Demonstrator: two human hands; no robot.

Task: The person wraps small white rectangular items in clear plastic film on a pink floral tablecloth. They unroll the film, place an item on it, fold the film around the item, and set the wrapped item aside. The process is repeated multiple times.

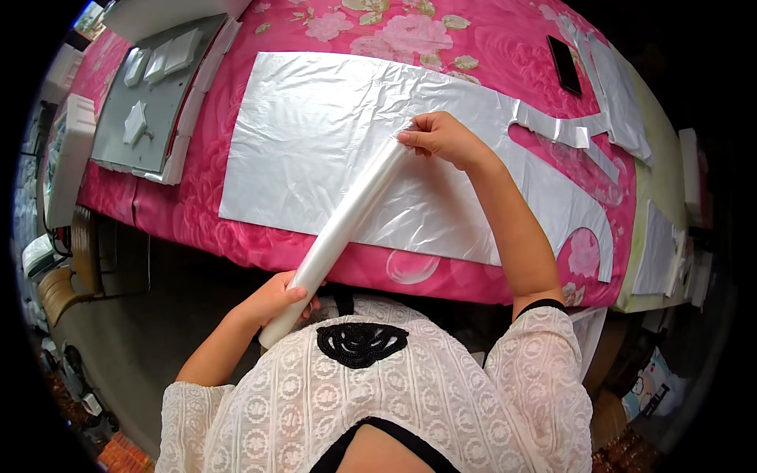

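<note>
A rolled-up tube of clear plastic film [347,221] slants from my chest up toward the table. My left hand [277,298] grips its lower end close to my body. Its upper end is pinched by the fingers of my right hand [441,138], held over a large flat sheet of white plastic film [315,142]. That sheet lies spread on a pink flowered tablecloth [205,213] and has curved cut-outs along its right side.
A grey panel with white foam pieces [150,102] lies at the table's left end. A black phone [564,65] rests at the far right, beside strips and offcuts of film [607,102]. More white sheets [658,248] lie at the right edge. A chair [67,288] stands at the left.
</note>
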